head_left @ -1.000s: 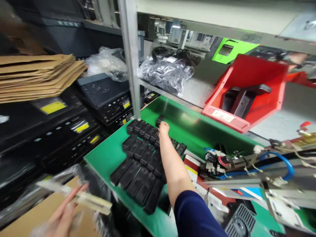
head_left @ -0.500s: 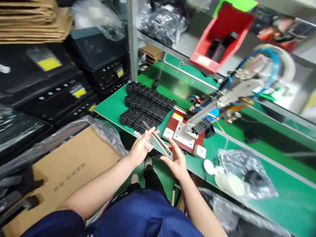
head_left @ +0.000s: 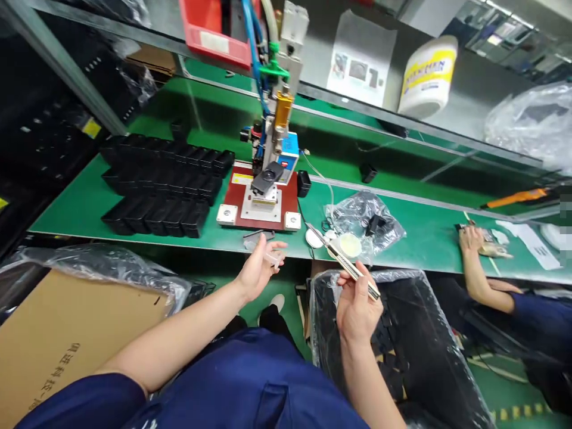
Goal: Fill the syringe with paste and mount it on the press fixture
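My right hand (head_left: 358,307), its fingers closed, grips a slim utility knife (head_left: 346,264) by its black-and-white handle. The pointed metal blade slants up and left toward a white round lid (head_left: 314,238) on the bench. Just off the bench's front edge is my left hand (head_left: 257,271), thumb and fingers curled around a small clear plastic piece (head_left: 273,257). Beyond it, a press machine (head_left: 263,202) with a red-brown base stands on the green bench, a black part (head_left: 268,177) tilted on its fixture. Another clear piece (head_left: 254,242) lies at the bench edge.
Rows of black parts (head_left: 156,214) fill the bench's left. A clear plastic bag (head_left: 366,217) and an open pale jar (head_left: 349,245) lie right of the press. Below are a cardboard box (head_left: 80,333) and a plastic-lined bin (head_left: 429,333). A co-worker's hand (head_left: 472,238) rests far right.
The view has swung right. The knife, earlier between both hands near the left fingers, is now in my right hand, farther right. My hands have moved apart; the left keeps the clear piece.
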A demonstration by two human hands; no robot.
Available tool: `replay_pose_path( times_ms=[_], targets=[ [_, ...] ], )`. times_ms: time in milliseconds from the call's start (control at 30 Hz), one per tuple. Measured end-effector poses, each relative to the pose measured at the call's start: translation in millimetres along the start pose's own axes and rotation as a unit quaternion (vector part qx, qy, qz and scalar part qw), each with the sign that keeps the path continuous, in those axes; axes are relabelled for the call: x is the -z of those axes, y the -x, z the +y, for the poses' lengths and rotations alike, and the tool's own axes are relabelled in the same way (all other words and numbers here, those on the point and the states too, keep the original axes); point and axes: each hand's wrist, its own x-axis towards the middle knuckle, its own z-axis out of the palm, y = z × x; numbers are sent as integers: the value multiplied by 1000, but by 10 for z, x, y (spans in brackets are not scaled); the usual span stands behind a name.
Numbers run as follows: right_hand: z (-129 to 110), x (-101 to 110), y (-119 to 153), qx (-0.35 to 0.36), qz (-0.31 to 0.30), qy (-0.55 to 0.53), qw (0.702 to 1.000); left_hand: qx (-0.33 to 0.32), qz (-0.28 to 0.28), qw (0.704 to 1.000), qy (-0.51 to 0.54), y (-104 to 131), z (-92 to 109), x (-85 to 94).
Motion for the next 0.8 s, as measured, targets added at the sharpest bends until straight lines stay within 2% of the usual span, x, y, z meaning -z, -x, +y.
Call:
replay_pose_path(
  times_ms=[100,200,300,400,500,633,800],
  targets=[
    [-84,521,-78,-32,-9,-34,999,92,-2,993,70,-191,-223,-200],
    [-91,888,-168,-58,-17,-33,998,168,0,978,120,-361,-410,-349],
    [-42,1136,-365,-67,4,-37,997,179,72,979,70,-523,-571,-376],
    [13,1312,-592,-65,33,-49,996,158,167,973,-26,-653,-713,-273],
    [52,1441,-734,-62,43,-41,996,136,220,961,-96,-728,-821,-133],
    [78,1549,-790,-74,55,-23,995,124,225,953,-159,-800,-894,-57],
    [54,1588,-845,-67,66,-10,995,78,179,957,-217,-913,-903,-99]
  ],
)
